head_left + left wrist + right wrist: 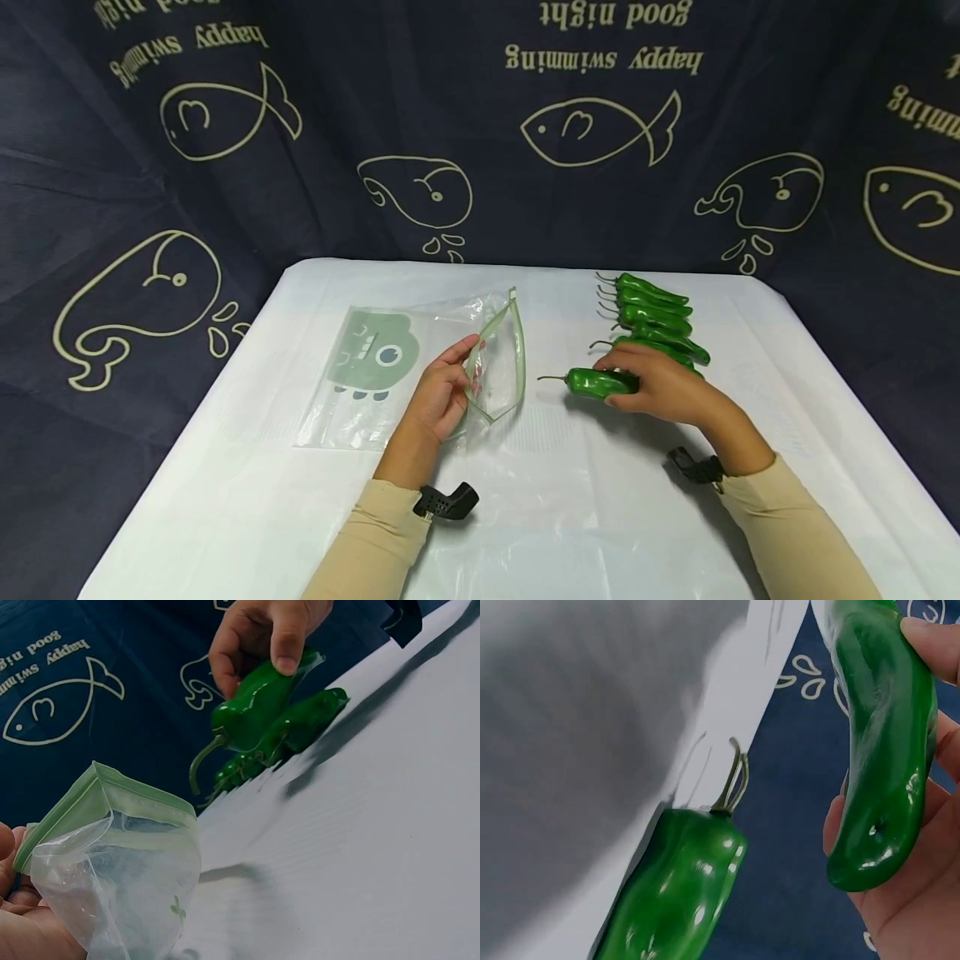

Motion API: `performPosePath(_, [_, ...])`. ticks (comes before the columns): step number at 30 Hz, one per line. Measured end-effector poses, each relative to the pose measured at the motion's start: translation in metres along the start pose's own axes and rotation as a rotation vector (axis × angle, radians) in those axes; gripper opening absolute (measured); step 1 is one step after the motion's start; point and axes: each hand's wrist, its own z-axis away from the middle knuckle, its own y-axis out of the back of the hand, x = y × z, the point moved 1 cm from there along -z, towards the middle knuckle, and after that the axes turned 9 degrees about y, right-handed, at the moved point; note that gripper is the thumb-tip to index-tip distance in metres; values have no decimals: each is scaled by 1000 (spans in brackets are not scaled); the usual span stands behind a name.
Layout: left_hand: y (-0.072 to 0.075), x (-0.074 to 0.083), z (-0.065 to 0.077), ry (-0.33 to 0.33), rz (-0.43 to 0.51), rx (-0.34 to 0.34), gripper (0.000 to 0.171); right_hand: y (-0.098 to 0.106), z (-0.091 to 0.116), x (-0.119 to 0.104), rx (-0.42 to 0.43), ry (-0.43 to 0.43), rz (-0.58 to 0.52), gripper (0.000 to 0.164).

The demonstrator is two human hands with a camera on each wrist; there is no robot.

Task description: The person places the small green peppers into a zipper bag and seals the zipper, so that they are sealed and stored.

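Observation:
My left hand (442, 392) grips the rim of a clear zip bag (420, 421) with a green edge and a green one-eyed cartoon print. The bag's mouth gapes toward the right. In my right hand (656, 385) is a green pepper (600, 382), pinched between thumb and fingers, its stem pointing left toward the bag. The right wrist view shows this pepper (885, 750) held above the table, apart from another green pepper (679, 892) lying below. Beyond the right hand, several more green peppers (652, 317) lie in a row, stems to the left.
A white cloth covers the table (525, 517). Behind it hangs a dark blue curtain (420, 83) with fish and whale drawings. Each wrist wears a black camera mount (447, 502), below beige sleeves.

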Motion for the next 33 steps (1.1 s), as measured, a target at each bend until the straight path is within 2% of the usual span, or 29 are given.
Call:
performPosePath(12, [0, -1, 0, -5, -15, -5, 78, -8, -23, -14, -28, 104, -33, 37])
performPosePath(21, [-1, -2, 0, -4, -25, -1, 78, -14, -35, -23, -65, 94, -25, 37])
performPosePath(30, [-2, -3, -1, 1, -21, 9, 79, -23, -46, -27, -52, 150, -8, 36])
performPosePath(33, [-2, -3, -1, 1, -28, 6, 79, -25, -50, -30, -57, 146, -9, 35])
